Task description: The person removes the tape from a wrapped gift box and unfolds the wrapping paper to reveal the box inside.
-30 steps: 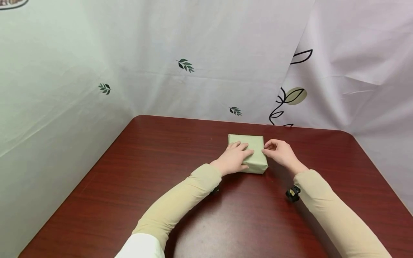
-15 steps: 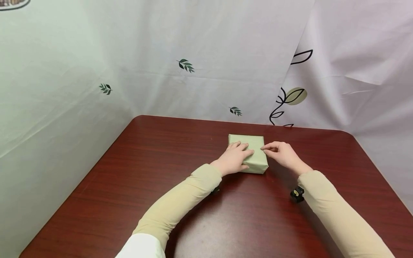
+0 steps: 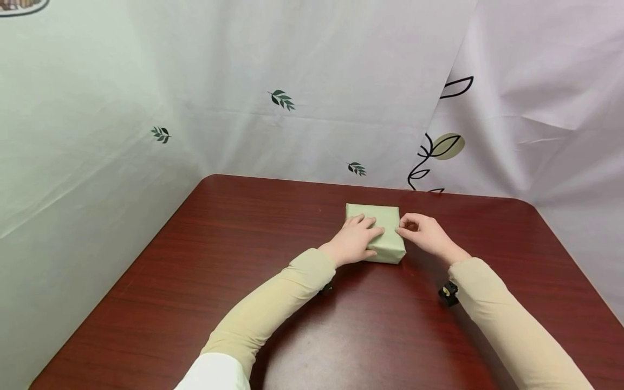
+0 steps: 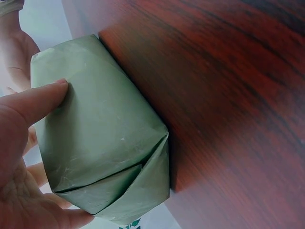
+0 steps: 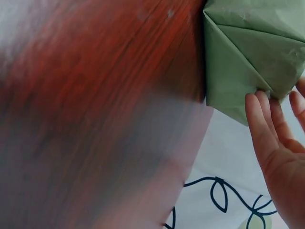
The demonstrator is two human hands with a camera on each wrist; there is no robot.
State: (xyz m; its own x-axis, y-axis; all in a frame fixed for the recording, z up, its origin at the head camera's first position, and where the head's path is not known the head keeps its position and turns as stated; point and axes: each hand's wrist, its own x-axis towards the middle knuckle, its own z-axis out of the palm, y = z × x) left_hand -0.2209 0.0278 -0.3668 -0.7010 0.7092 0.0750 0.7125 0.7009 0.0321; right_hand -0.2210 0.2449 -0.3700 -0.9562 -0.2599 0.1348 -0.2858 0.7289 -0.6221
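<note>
A small box wrapped in pale green paper lies near the back of the table. My left hand rests on its top with fingers spread. In the left wrist view the thumb lies along one paper-covered face of the box, above a folded end. At the box's right end is my right hand, thumb and forefinger bent near the upper edge. The right wrist view shows several fairly straight fingers touching the triangular end fold. A tiny shiny spot sits by those fingertips, too small to identify.
The dark red wooden table has rounded back corners. White cloth printed with leaves hangs behind it and along the sides. A small black device is worn at the right wrist.
My right thumb and forefinger came together over the box's right edge half a second ago, then parted slightly and drew back to the edge. The left hand and box stay put.
</note>
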